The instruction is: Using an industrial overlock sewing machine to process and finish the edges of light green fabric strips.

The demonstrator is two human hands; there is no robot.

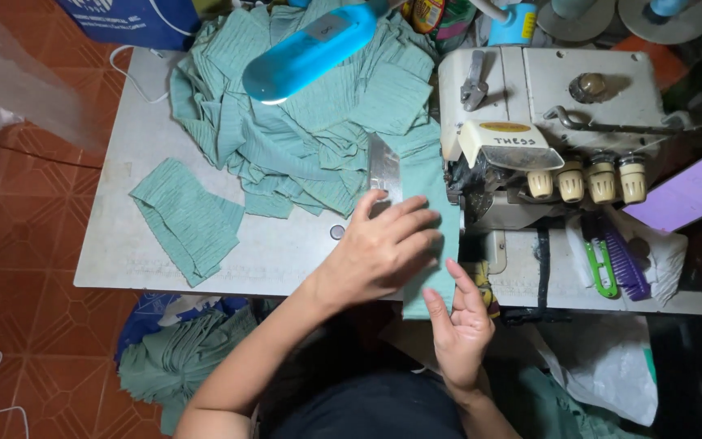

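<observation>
My left hand (383,248) lies flat, fingers spread, on a strip of green ribbed fabric (431,175) that runs along the white table (123,162) into the sewing machine (546,122). My right hand (461,321) pinches the near end of that same strip at the table's front edge. The strip passes beside the machine's needle area (465,191). A metal guide plate (385,167) stands just beyond my left fingertips.
A big heap of green fabric pieces (302,114) fills the table's back, under a blue lamp (310,53). One folded piece (184,219) lies apart at left. Green thread snips (601,264), a purple comb (623,260) and a phone (692,191) sit right. More fabric (176,358) lies on the floor.
</observation>
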